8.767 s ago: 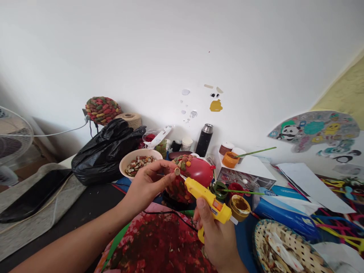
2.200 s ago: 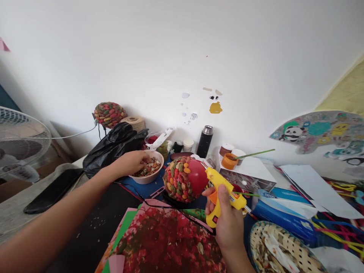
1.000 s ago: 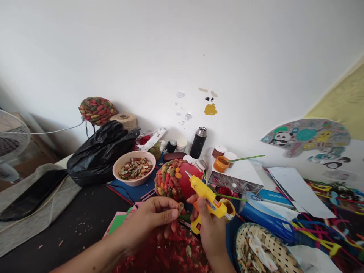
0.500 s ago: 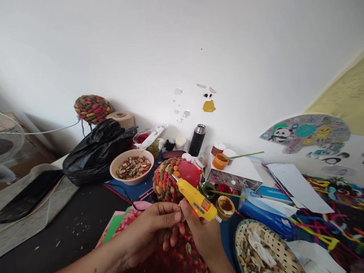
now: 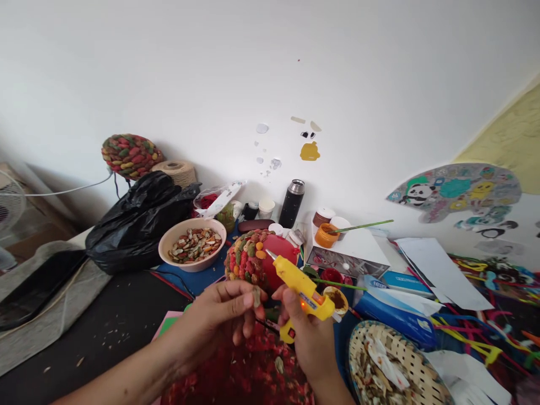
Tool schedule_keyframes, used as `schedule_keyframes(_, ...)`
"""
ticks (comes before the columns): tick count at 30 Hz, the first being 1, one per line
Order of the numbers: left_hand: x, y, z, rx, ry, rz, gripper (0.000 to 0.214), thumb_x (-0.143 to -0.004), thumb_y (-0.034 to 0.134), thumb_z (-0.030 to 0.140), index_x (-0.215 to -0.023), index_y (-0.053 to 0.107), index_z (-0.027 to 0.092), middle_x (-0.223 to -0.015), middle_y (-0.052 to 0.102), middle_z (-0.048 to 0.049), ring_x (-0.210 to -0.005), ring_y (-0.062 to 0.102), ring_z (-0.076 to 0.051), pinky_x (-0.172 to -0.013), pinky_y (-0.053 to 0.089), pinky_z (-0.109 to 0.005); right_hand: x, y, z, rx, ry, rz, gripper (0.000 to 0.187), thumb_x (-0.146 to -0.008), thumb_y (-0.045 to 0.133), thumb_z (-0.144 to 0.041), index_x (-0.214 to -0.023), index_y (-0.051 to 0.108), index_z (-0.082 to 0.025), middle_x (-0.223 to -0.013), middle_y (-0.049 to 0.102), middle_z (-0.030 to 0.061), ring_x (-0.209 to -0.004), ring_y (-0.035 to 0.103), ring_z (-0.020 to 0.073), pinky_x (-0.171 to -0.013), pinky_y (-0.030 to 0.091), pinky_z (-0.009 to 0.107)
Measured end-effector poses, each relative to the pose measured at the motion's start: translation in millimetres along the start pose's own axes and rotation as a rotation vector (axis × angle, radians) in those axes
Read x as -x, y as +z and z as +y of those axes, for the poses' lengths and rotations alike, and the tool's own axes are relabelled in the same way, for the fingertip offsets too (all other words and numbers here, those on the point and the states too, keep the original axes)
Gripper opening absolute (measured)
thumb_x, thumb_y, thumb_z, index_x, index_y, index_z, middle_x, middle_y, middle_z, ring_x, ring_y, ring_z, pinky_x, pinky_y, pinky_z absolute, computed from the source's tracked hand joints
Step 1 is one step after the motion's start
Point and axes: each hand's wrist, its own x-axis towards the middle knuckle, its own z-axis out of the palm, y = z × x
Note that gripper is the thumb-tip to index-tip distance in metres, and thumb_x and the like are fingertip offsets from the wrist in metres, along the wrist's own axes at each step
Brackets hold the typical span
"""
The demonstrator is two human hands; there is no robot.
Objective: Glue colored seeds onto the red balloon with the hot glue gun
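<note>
My left hand (image 5: 230,309) pinches a small pale brown shell piece (image 5: 256,296) between thumb and fingertips. My right hand (image 5: 310,337) is wrapped round a yellow glue gun (image 5: 301,284), whose nozzle points up and left; a small orange light glows on its body. Just behind both hands lies a red balloon (image 5: 280,247), its left part covered with red, green and orange shell pieces (image 5: 248,256). Under the hands, a surface smeared with red paint (image 5: 236,365) carries a few loose bits.
A pink bowl of shell pieces (image 5: 164,242) stands left, before a black plastic bag (image 5: 135,230). Paint jars (image 5: 327,236), a black flask (image 5: 292,205) and a white box (image 5: 350,253) line the back. A woven basket (image 5: 422,360) and blue tissue pack (image 5: 400,315) are right.
My hands have moved apart. The glue gun has shifted slightly right, and the shell piece now shows clearly in my left fingers. The view has shifted a little.
</note>
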Motion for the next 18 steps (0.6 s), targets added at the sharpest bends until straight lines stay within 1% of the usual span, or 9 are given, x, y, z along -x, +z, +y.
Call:
schedule_keyframes(2, -2.1, -7.7, 12.5, -0.058, 0.089, 0.023, 0.046, -0.071, 0.104, 0.054, -0.077, 0.083, 0.013, -0.068, 0.073, -0.0055, -0.051, 0.057, -0.008, -0.045, 0.042, -0.016, 0.2, -1.5, -2.9, -0.068, 0.023, -0.009, 0.059, -0.09, 0.081, -0.077, -0.083, 0.081, -0.018, -0.06, 0.062, -0.0015, -0.054, 0.06, 0.0146, -0.051, 0.046, 0.023)
schedule_keyframes(5, -9.5, -19.4, 22.7, -0.138, 0.153, 0.036, 0.046, -0.072, 0.103, 0.055, -0.08, 0.084, 0.014, -0.061, 0.071, -0.0045, -0.05, 0.057, -0.01, -0.047, 0.045, -0.017, -0.9, -3.0, -1.9, -0.107, 0.016, -0.045, 0.061, -0.092, 0.079, -0.077, -0.084, 0.081, -0.017, -0.06, 0.061, -0.0017, -0.052, 0.058, 0.0131, -0.051, 0.044, 0.023)
schedule_keyframes(7, -14.9, -24.8, 22.4, -0.179, 0.188, 0.046, 0.047, -0.072, 0.103, 0.057, -0.082, 0.085, 0.014, -0.063, 0.073, -0.0054, -0.051, 0.059, -0.011, -0.047, 0.045, -0.018, -2.0, -3.4, 1.1, -0.085, 0.012, -0.064, 0.061, -0.092, 0.079, -0.077, -0.085, 0.082, -0.016, -0.059, 0.062, -0.0009, -0.051, 0.058, 0.0139, -0.048, 0.043, 0.023)
schedule_keyframes(10, -19.2, -27.7, 16.4, -0.215, 0.218, 0.031, 0.048, -0.074, 0.101, 0.058, -0.085, 0.085, 0.014, -0.063, 0.073, -0.0058, -0.051, 0.059, -0.011, -0.046, 0.045, -0.018, -3.7, -2.5, 4.1, -0.074, -0.006, -0.031, 0.06, -0.092, 0.08, -0.076, -0.086, 0.083, -0.017, -0.06, 0.063, -0.0004, -0.051, 0.058, 0.0142, -0.048, 0.044, 0.024)
schedule_keyframes(15, -15.0, -23.6, 12.1, -0.199, 0.266, 0.012, 0.041, -0.074, 0.103, 0.05, -0.086, 0.084, 0.016, -0.074, 0.078, -0.006, -0.052, 0.061, -0.012, -0.045, 0.048, -0.019, -3.2, 2.7, 0.5, -0.06, -0.051, -0.007, 0.061, -0.089, 0.081, -0.079, -0.082, 0.082, -0.018, -0.057, 0.059, -0.0019, -0.051, 0.057, 0.0136, -0.046, 0.045, 0.023)
schedule_keyframes(18, -13.7, -22.3, 13.3, -0.189, 0.335, 0.009, 0.039, -0.074, 0.104, 0.048, -0.083, 0.083, 0.016, -0.07, 0.077, -0.0052, -0.055, 0.064, -0.013, -0.047, 0.049, -0.018, 2.4, 6.5, -2.7, -0.048, -0.034, -0.023, 0.062, -0.089, 0.081, -0.079, -0.083, 0.083, -0.018, -0.058, 0.06, -0.0018, -0.051, 0.055, 0.0131, -0.048, 0.047, 0.023)
